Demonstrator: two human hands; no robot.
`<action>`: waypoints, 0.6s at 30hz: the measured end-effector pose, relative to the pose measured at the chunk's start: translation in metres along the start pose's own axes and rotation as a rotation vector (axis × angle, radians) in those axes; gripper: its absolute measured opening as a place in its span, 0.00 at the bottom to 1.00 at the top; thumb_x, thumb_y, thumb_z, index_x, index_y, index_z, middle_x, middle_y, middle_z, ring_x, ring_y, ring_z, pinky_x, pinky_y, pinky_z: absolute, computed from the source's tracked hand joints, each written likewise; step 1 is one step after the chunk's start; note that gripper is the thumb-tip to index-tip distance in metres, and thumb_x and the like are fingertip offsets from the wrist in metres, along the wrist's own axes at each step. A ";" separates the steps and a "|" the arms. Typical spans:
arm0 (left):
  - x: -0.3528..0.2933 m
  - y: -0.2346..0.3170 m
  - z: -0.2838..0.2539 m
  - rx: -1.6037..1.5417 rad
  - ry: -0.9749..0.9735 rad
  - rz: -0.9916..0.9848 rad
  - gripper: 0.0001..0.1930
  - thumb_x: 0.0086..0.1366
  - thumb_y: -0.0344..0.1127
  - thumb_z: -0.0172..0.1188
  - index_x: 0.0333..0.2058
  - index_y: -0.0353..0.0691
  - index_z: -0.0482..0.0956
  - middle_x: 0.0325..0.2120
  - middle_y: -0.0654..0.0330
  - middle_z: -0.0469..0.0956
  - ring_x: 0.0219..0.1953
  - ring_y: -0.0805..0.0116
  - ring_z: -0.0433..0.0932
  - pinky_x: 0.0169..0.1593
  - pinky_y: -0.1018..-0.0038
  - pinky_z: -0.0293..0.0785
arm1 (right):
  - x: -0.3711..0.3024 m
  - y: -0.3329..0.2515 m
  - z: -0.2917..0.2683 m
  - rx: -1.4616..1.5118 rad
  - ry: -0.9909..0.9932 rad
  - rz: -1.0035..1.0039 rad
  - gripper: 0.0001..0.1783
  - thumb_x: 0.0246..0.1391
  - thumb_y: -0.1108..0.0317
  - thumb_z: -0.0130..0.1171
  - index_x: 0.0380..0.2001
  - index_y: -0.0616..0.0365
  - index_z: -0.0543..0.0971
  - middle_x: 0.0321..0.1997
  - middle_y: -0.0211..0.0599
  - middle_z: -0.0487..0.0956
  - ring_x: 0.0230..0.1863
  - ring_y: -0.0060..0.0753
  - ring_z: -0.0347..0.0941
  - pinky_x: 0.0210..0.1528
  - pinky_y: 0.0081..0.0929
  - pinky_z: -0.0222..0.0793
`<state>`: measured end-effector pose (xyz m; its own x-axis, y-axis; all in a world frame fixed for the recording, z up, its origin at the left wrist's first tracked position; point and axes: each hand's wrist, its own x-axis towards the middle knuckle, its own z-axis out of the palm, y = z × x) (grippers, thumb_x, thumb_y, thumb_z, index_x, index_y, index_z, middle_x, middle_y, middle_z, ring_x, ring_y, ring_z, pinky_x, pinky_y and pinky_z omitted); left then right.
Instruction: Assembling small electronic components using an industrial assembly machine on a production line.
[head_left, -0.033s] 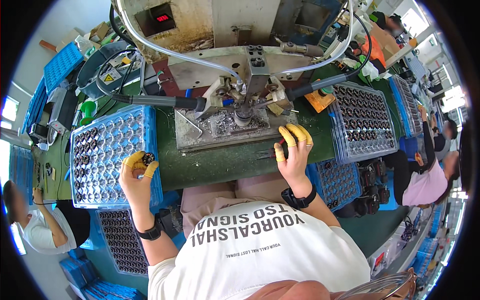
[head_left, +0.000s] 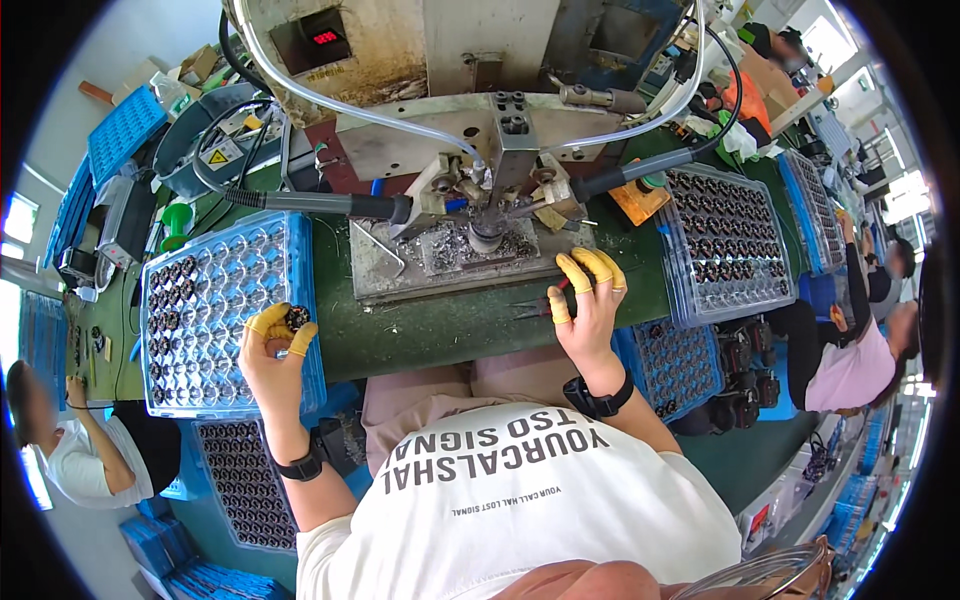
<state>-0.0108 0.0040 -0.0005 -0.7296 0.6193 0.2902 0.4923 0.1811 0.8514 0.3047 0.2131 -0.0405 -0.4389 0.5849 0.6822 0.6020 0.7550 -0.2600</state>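
Green work surface (head_left: pixel 400 338) runs across the middle of the frame, with a large, stained metal machine (head_left: pixel 470 112) filling the top centre and other work places curving away toward both rims. You sit facing that machine, its metal base plate (head_left: pixel 400 290) square before you and scattered with dark debris around a short upright post (head_left: pixel 486 234).

At the left of the frame, your left hand (head_left: pixel 272 360) pinches a small round part (head_left: pixel 297 318) between thumb and fingers, over the right side of a blue-edged tray (head_left: pixel 303 260). You seem to grip it by its rim, which leaves its face in view. Yellow finger covers (head_left: pixel 263 319) wrap your fingertips, presumably to guard skin or improve grip. Similar dark parts gather in the tray's left columns, each in its own moulded pocket, likely so they do not knock together.

Right of centre, your right hand (head_left: pixel 590 325) has thumb and fingers spread apart, nothing visible between them, near the plate's front right corner. Whether those fingertips touch the metal is hard to judge from above. Farther right, a second tray (head_left: pixel 740 308) packed with round parts stands within what looks like easy reach, while an L-shaped key (head_left: pixel 380 244) lies on the plate's left side.
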 end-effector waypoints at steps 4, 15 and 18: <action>0.001 -0.003 -0.001 0.004 0.000 -0.001 0.18 0.49 0.23 0.72 0.41 0.33 0.78 0.33 0.63 0.74 0.28 0.79 0.75 0.32 0.84 0.73 | 0.016 -0.005 -0.002 0.110 0.035 -0.009 0.17 0.54 0.59 0.60 0.46 0.52 0.78 0.49 0.36 0.75 0.55 0.46 0.66 0.60 0.43 0.51; 0.000 0.002 -0.001 0.006 0.014 0.048 0.19 0.50 0.23 0.70 0.42 0.33 0.78 0.34 0.63 0.74 0.30 0.78 0.75 0.33 0.83 0.74 | 0.083 -0.043 0.028 0.626 -0.004 0.111 0.28 0.40 0.53 0.73 0.42 0.56 0.78 0.41 0.35 0.79 0.47 0.41 0.71 0.56 0.41 0.55; 0.001 0.027 0.004 0.035 0.031 0.075 0.19 0.50 0.23 0.71 0.43 0.34 0.79 0.35 0.62 0.75 0.32 0.76 0.77 0.35 0.81 0.75 | 0.084 -0.039 0.034 0.591 0.052 0.074 0.24 0.40 0.56 0.73 0.40 0.56 0.80 0.41 0.36 0.79 0.45 0.41 0.72 0.54 0.40 0.59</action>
<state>0.0040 0.0126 0.0204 -0.7041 0.6084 0.3662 0.5621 0.1624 0.8110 0.2214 0.2432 0.0038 -0.3674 0.6379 0.6768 0.1500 0.7588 -0.6338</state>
